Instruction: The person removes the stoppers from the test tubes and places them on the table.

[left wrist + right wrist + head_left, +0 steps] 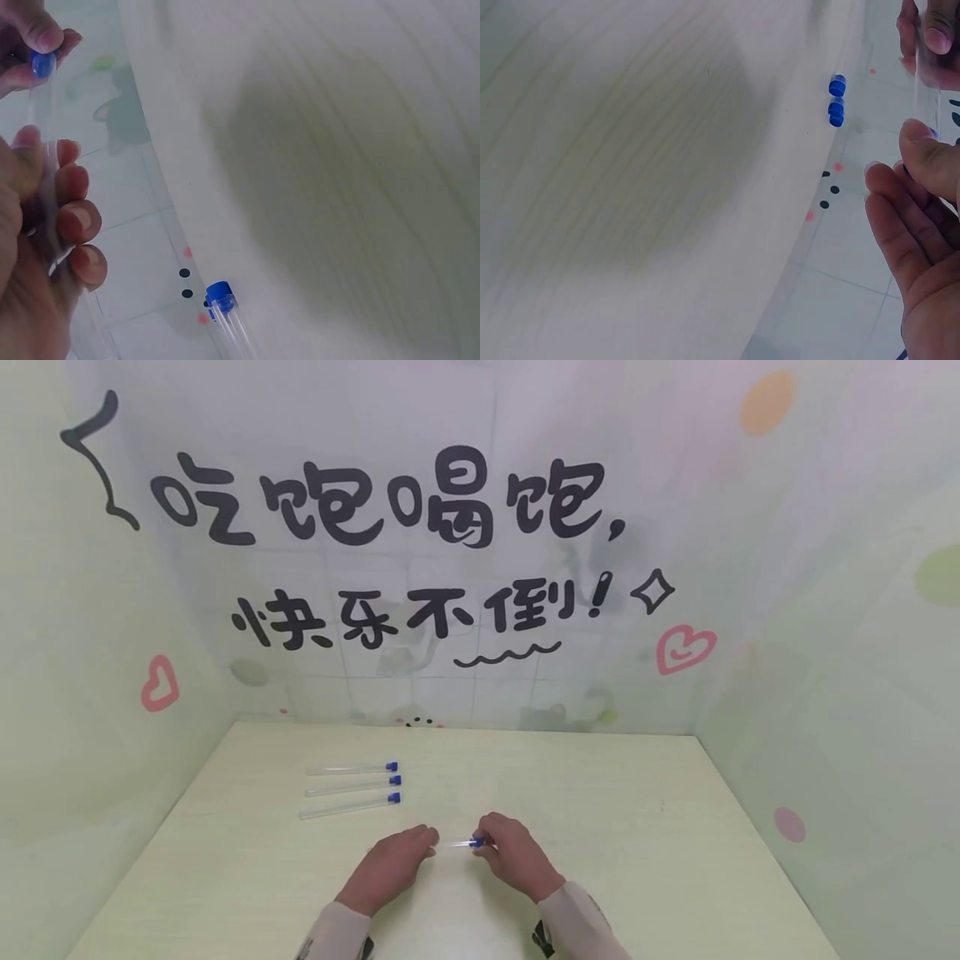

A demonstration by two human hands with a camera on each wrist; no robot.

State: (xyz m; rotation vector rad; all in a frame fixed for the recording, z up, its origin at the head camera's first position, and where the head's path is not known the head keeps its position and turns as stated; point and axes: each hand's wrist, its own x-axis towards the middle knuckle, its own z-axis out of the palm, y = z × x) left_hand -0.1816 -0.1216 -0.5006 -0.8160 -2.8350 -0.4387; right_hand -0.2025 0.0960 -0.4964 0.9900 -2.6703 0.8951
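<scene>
A clear test tube [455, 844] with a blue cap [477, 842] is held roughly level above the table, between both hands. My left hand [393, 867] grips the tube's body; in the left wrist view its fingers [79, 219] curl round the clear shaft. At the capped end, my right hand [519, 857] pinches the blue cap [43, 65] between thumb and finger. The right wrist view shows the right thumb [930, 157] over the cap, which is mostly hidden, while the other fingers extend loosely.
Three more clear tubes with blue caps lie side by side on the pale wooden table [600, 802], left of centre: a far tube [348, 769], a middle tube [348, 788] and a near tube [348, 808]. Printed curtains [480, 693] enclose the table's back and sides.
</scene>
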